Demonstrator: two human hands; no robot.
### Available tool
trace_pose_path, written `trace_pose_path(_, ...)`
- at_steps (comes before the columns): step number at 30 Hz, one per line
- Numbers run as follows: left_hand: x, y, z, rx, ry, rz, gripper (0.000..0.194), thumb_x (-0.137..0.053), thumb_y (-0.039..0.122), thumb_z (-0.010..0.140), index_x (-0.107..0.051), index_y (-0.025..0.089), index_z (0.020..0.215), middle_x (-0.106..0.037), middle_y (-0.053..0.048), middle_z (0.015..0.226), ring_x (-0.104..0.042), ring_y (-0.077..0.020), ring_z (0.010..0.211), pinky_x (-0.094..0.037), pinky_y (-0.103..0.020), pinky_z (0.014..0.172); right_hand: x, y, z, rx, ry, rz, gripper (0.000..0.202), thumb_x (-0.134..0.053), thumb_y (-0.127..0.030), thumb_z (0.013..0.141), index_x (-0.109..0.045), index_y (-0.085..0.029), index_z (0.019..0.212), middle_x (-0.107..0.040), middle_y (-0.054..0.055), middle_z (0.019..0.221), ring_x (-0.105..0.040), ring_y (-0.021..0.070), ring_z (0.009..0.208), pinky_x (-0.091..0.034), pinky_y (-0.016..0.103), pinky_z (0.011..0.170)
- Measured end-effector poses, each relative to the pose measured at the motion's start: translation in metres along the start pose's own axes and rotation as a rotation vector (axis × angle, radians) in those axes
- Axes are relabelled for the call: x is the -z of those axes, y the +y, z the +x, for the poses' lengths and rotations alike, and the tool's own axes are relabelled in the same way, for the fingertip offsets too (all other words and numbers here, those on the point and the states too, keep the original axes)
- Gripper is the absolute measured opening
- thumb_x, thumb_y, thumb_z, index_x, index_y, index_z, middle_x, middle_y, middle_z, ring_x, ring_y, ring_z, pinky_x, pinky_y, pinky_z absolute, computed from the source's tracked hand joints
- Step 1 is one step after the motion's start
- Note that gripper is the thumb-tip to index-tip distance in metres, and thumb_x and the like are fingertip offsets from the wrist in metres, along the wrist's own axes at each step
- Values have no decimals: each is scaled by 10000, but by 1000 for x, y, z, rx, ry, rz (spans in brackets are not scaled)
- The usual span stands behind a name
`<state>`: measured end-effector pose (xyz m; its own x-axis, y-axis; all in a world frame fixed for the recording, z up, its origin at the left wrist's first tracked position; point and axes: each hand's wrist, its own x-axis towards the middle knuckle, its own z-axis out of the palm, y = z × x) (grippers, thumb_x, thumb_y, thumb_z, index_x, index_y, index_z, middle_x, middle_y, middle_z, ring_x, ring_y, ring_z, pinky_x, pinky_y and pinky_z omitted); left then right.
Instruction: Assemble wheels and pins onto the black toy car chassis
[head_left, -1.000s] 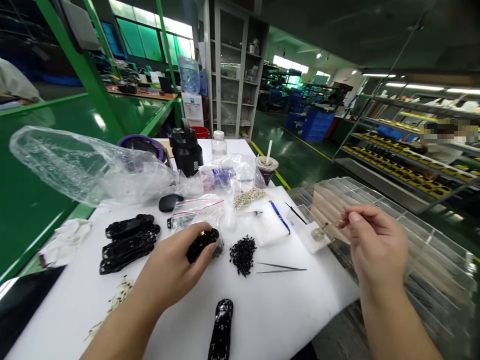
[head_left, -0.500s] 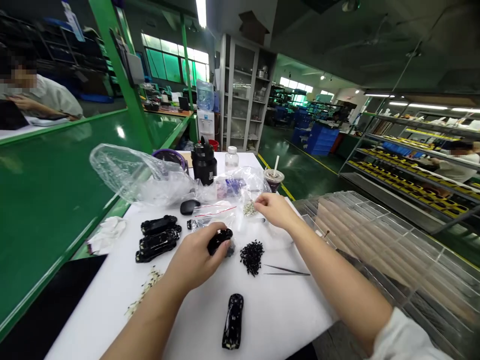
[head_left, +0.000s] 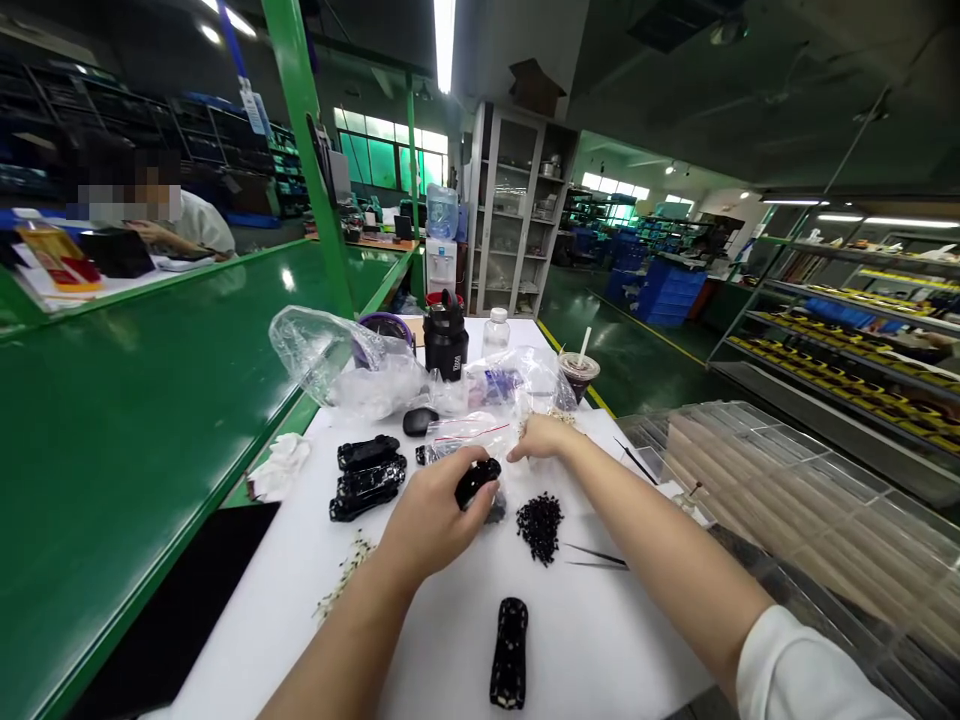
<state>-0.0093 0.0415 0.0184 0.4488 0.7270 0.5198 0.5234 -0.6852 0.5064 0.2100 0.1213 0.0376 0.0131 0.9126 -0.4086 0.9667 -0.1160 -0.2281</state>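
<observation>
1. The left hand (head_left: 435, 515) is closed around a glossy black plastic part (head_left: 477, 479), whose upper end sticks out past the fingers just above the white table (head_left: 600, 640).
2. The right hand (head_left: 541, 438) reaches forward over the table with its fingers curled down at the near edge of some small clear bags (head_left: 480, 432); whether it grips anything there cannot be told (the fingertips are hidden behind the hand).
3. A heap of small black pieces (head_left: 539, 524) lies just right of the held part, between the two forearms.
4. A pair of tweezers (head_left: 596, 556) rests on the table to the right of that heap, beside the right forearm.
5. A second long black part (head_left: 510, 651) lies alone near the front edge of the table, end-on to the camera.
6. A stack of similar black parts (head_left: 366, 476) sits to the left of the left hand, well apart from it.
7. Farther back stand a big crumpled clear bag (head_left: 330, 362), a black flask (head_left: 445, 341), a small clear bottle (head_left: 495, 332) and a cup with a straw (head_left: 578, 372).
8. A scatter of pale bits (head_left: 341, 578) lies beside the left forearm.
9. Another person (head_left: 161, 212) sits at a bench far to the left.
</observation>
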Motion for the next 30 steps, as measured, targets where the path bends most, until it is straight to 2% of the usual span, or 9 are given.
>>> trace_pose_path(6, -1, 1, 1, 52, -15, -5, 241, -522, 367, 942, -585, 204, 1108, -687, -40, 922, -663, -213, 813, -501, -333, 746, -12, 3, -1, 68, 28, 163, 252, -645, -379, 955, -662, -129, 976, -665, 59, 1011, -644, 189, 924, -541, 374, 855)
trace_pose_path(12, -1, 5, 2, 83, -37, -11, 216, -535, 348, 932, -579, 205, 1088, -663, -33, 872, -642, -210, 775, -480, -330, 712, -17, 28, -5, 136, 160, 503, 246, -709, -340, 897, -605, -121, 853, -598, 5, 796, -588, 137, 720, -519, 309, 714)
trace_pose_path(15, -1, 12, 1, 81, -58, -35, 202, -545, 327, 922, -573, 210, 1084, -658, -23, 862, -631, -195, 762, -470, -320, 707, -13, 42, -32, 282, 295, 775, 325, -754, -391, 825, -564, -148, 926, -593, 3, 818, -577, 137, 721, -488, 291, 692)
trace_pose_path(17, -3, 19, 0, 86, -73, -57, 185, -545, 319, 920, -569, 217, 1072, -652, -12, 849, -617, -182, 749, -463, -309, 698, -13, 49, -60, 409, 360, 961, 471, -736, -514, 793, -541, -186, 1069, -614, 19, 911, -595, 153, 767, -475, 287, 683)
trace_pose_path(20, -6, 28, -1, 106, -103, -93, 165, -530, 327, 931, -560, 230, 1061, -624, 11, 794, -573, -156, 683, -440, -287, 651, -22, 58, -99, 486, 411, 1193, 545, -560, -615, 887, -450, -266, 1291, -588, 8, 877, -463, 108, 555, -337, 250, 497)
trace_pose_path(23, -8, 34, -3, 140, -130, -157, 169, -514, 337, 944, -548, 240, 1078, -572, 36, 732, -511, -131, 611, -403, -265, 593, -31, 65, -117, 548, 468, 1547, 324, -681, -402, 853, -582, -271, 1133, -461, -48, 635, -246, 69, 465, -192, 216, 462)
trace_pose_path(25, -8, 37, -3, 162, -152, -210, 166, -518, 335, 945, -547, 242, 1079, -545, 43, 724, -486, -121, 602, -388, -257, 580, -34, 69, -120, 566, 543, 1743, 260, -744, -297, 769, -661, -243, 1010, -321, -60, 554, -228, 80, 489, -190, 206, 462)
trace_pose_path(27, -8, 39, -3, 171, -191, -247, 155, -528, 327, 942, -556, 244, 1069, -541, 42, 741, -484, -115, 617, -390, -253, 586, -37, 76, -120, 546, 627, 1777, 266, -752, -313, 740, -703, -254, 994, -289, -49, 563, -267, 103, 517, -237, 215, 459)
trace_pose_path(30, -9, 43, -1, 191, -258, -272, 159, -543, 318, 932, -571, 251, 1074, -560, 37, 769, -503, -114, 641, -399, -254, 607, -51, 92, -126, 491, 659, 1671, 250, -732, -400, 766, -716, -295, 992, -366, -16, 606, -352, 136, 553, -315, 256, 463)
